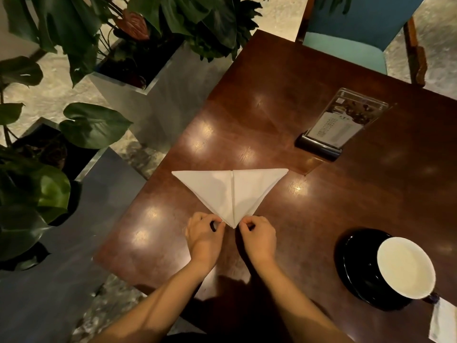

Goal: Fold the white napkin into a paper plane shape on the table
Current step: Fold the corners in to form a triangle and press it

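The white napkin (231,190) lies flat on the dark wooden table (272,115), folded into a wide triangle. Its long edge faces away from me and its point faces me. A centre seam runs from that edge down to the point. My left hand (204,232) pinches the napkin's lower left edge just beside the point. On the other side of the point, my right hand (258,233) pinches the lower right edge. Both hands rest on the table with thumb and forefinger closed on the cloth.
A cup (405,267) on a black saucer (356,268) stands at the near right. A clear menu stand (342,122) sits at the far right. Metal planters (138,100) with large leaves line the table's left side. A teal chair (351,43) stands beyond the far edge.
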